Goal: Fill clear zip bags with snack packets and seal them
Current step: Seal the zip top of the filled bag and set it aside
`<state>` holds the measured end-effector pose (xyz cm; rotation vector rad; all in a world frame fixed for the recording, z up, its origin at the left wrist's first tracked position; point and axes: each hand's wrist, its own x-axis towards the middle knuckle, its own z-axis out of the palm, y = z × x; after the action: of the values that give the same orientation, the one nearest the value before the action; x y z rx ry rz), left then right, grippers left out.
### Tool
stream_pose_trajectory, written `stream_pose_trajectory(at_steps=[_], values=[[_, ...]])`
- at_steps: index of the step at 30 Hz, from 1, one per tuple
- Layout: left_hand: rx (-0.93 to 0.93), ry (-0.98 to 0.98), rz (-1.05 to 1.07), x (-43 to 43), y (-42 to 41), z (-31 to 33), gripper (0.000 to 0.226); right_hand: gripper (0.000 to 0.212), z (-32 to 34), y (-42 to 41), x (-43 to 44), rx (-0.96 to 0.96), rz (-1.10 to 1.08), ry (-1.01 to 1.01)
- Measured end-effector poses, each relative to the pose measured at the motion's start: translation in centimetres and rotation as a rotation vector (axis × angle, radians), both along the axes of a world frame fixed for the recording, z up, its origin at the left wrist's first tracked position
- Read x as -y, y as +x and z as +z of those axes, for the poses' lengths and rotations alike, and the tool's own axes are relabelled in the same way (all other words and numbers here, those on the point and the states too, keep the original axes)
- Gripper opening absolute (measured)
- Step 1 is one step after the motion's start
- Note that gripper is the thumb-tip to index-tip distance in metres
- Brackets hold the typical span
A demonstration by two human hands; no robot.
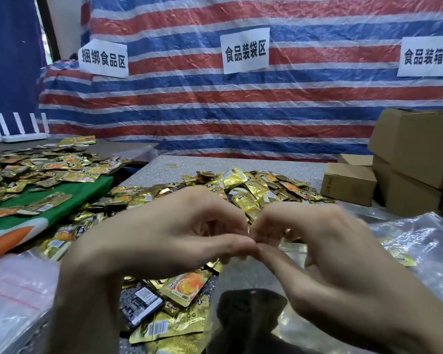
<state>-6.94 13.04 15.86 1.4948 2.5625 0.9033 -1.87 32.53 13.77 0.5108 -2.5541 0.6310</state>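
The left hand [164, 233] and right hand [325, 241] meet, fingers curled, each pinching what seems the top edge of the clear zip bag [289, 325] just below them, with snack packets [187, 284] there. If the pinch misses the strip, the seal may gape and packets may spill.

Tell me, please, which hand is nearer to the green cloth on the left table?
Left. The left hand is just right of the green cloth; the right hand lies beyond it, further right. Both seem to pinch the zip bag.
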Motion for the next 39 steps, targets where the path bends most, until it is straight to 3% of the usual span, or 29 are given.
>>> stream_pose_trajectory(at_steps=[7,39], values=[[0.093,0.164,-0.127,-1.2,-2.6,-0.8,0.009,0.02,1.5,1.7,-2.5,0.135,0.079,0.011],[0.223,0.418,-0.031,3.8,-6.0,-2.2,0.021,0.023,2.3,1.5,-7.3,0.303,0.184,-0.026]])
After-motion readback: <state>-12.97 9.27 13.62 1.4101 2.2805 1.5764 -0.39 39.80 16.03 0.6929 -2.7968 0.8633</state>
